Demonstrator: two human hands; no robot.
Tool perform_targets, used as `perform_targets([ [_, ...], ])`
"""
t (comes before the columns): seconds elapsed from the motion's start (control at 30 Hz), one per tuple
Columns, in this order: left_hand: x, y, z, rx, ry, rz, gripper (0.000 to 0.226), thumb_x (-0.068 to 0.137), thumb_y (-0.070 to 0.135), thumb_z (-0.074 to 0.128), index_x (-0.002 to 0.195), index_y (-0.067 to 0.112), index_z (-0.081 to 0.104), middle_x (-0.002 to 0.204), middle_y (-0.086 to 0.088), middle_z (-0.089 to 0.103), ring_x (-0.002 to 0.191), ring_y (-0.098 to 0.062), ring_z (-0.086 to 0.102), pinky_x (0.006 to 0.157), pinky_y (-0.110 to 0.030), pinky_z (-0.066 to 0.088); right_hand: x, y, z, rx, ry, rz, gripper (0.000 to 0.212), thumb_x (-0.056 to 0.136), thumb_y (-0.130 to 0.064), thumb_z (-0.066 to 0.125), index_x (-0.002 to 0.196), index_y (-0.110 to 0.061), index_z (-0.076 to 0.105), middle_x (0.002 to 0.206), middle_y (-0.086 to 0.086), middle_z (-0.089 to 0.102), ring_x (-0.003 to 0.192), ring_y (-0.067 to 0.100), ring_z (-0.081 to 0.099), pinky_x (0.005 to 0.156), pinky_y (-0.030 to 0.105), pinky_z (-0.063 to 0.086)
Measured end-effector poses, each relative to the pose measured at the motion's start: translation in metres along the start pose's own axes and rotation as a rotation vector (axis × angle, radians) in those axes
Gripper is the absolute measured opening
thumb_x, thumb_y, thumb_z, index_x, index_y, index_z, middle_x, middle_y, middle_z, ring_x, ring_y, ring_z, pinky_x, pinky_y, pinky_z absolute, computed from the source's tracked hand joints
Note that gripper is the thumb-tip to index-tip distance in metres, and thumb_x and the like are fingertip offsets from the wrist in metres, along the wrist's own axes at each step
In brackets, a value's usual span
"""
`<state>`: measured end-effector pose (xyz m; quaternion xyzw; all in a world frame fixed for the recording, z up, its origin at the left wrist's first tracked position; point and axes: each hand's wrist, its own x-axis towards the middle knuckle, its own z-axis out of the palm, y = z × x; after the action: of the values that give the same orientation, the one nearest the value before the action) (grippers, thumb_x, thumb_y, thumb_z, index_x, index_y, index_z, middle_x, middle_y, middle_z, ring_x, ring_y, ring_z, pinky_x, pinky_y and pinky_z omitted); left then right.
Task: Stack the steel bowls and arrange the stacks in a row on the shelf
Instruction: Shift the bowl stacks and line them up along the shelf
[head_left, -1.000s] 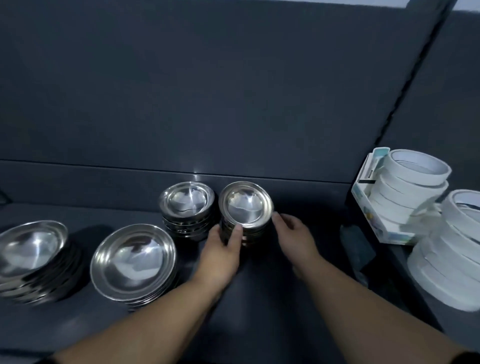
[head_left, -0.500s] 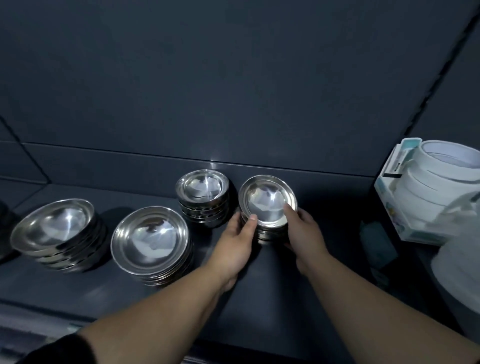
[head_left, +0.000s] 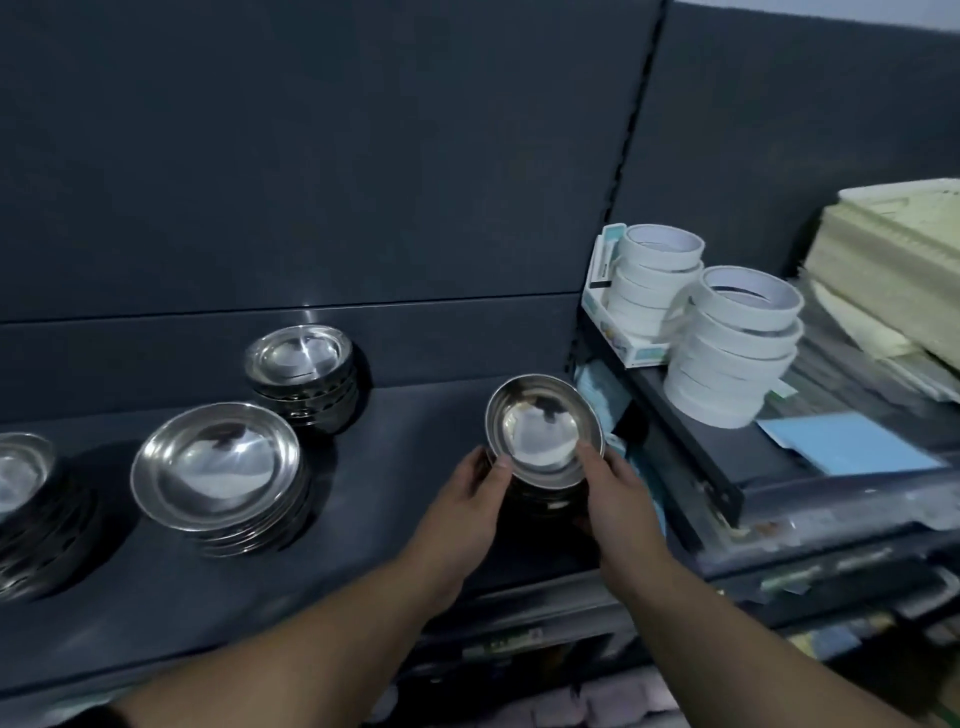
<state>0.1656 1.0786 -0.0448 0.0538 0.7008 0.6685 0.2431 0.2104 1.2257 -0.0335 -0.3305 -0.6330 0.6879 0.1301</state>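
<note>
Four stacks of shiny steel bowls occupy the long dark grey shelf (head_left: 363, 571). At the left edge a cropped stack of wide steel bowls (head_left: 21, 483) is cut off by the frame. Beside it sits a full stack of wide flat-rimmed steel bowls (head_left: 215, 462), each nested in the one beneath. Behind that, near the back panel, stands a rear stack of small round steel bowls (head_left: 298, 358). On the neighbouring shelf to the right, a white-and-blue open carton (head_left: 605, 306) holds a leaning column of white tape rolls (head_left: 654, 270), and a loose column of white tape rolls (head_left: 737, 338) stands just beside it. The held stack of small steel bowls (head_left: 543, 436) is at the dark shelf's right end, well apart from the others and tilted toward the camera. The left hand (head_left: 462, 514) grips its left side with the thumb on the rim. The right hand (head_left: 623, 509) grips its right side with the fingers curled beneath. Whether its base touches the shelf cannot be told.
</note>
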Motion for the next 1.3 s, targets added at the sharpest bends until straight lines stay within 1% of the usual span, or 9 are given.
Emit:
perform_targets([
  [0.13,-0.01,0.002,0.017,0.01,-0.035,-0.023,0.091,0.061,0.082,0.054,0.14,0.039,0.042,0.136,0.017,0.055,0.125,-0.004,0.051,0.112,-0.036,0.037,-0.007,0.001,-0.025,-0.035,0.004,0.004,0.06,0.065,-0.068,0.06,0.117,-0.038,0.064,0.116,-0.01,0.069,0.109,0.016,0.064,0.101,0.047,0.049],
  [0.27,-0.014,0.01,0.028,0.068,-0.054,-0.011,0.06,0.089,0.059,0.051,0.141,0.031,0.042,0.137,0.013,0.054,0.124,-0.005,0.051,0.112,-0.032,0.036,-0.009,-0.005,-0.04,-0.109,-0.079,-0.061,0.037,0.087,-0.059,0.054,0.121,-0.047,0.057,0.123,-0.015,0.062,0.116,0.011,0.056,0.106,0.044,0.044],
  [0.37,-0.016,0.021,0.033,0.22,0.095,0.047,0.05,0.094,0.052,0.048,0.136,0.026,0.048,0.126,0.016,0.056,0.113,-0.003,0.051,0.095,-0.019,0.035,-0.007,-0.008,-0.049,-0.194,-0.159,-0.133,0.046,0.092,-0.056,0.051,0.136,-0.043,0.047,0.13,-0.017,0.056,0.121,0.007,0.051,0.108,0.036,0.04],
  [0.47,-0.009,0.03,0.034,0.253,0.262,0.088,0.04,0.093,0.049,0.051,0.122,0.022,0.06,0.11,0.007,0.064,0.1,-0.011,0.057,0.087,-0.024,0.04,-0.005,-0.005,-0.057,-0.236,-0.202,-0.172,0.055,0.091,-0.057,0.05,0.143,-0.042,0.04,0.136,-0.017,0.053,0.124,0.004,0.048,0.106,0.029,0.037],
  [0.57,0.001,0.034,0.033,0.276,0.356,0.109,0.032,0.091,0.047,0.057,0.099,0.018,0.07,0.093,-0.003,0.072,0.091,-0.022,0.067,0.089,-0.039,0.054,-0.001,0.001,-0.06,-0.237,-0.238,-0.169,0.075,0.069,-0.083,0.05,0.138,-0.054,0.039,0.139,-0.017,0.052,0.128,0.007,0.048,0.11,0.041,0.04],
  [0.77,0.009,0.041,0.03,0.369,0.512,0.105,0.043,0.079,0.05,0.053,0.065,0.01,0.06,0.067,-0.007,0.068,0.077,-0.031,0.069,0.079,-0.045,0.057,0.012,0.003,-0.057,-0.215,-0.336,-0.191,0.081,0.062,-0.087,0.051,0.135,-0.054,0.041,0.139,-0.019,0.052,0.129,0.006,0.048,0.112,0.043,0.039],
  [0.93,0.008,0.053,0.032,0.425,0.541,0.071,0.028,0.085,0.031,0.055,0.066,0.011,0.064,0.065,-0.005,0.072,0.076,-0.027,0.071,0.082,-0.04,0.057,0.013,-0.008,-0.059,-0.224,-0.329,-0.226,0.053,0.094,-0.051,0.048,0.144,-0.036,0.04,0.141,-0.013,0.05,0.126,0.002,0.045,0.108,0.025,0.033],
  [1.17,0.006,0.055,0.042,0.236,0.496,0.003,0.019,0.086,0.019,0.055,0.074,0.004,0.059,0.046,-0.009,0.061,0.043,-0.024,0.056,0.061,-0.037,0.056,0.011,-0.017,-0.062,-0.193,-0.355,-0.264,0.054,0.093,-0.049,0.05,0.144,-0.033,0.04,0.13,-0.023,0.053,0.109,-0.011,0.05,0.091,0.006,0.034],
  [1.3,0.014,0.045,0.036,0.33,0.533,-0.006,0.031,0.08,0.038,0.066,0.095,0.011,0.062,0.079,-0.008,0.071,0.064,-0.025,0.066,0.072,-0.038,0.058,0.012,-0.014,-0.064,-0.232,-0.391,-0.31,0.073,0.082,-0.037,0.073,0.143,-0.037,0.034,0.124,-0.025,0.052,0.103,-0.015,0.051,0.078,-0.002,0.036],
])
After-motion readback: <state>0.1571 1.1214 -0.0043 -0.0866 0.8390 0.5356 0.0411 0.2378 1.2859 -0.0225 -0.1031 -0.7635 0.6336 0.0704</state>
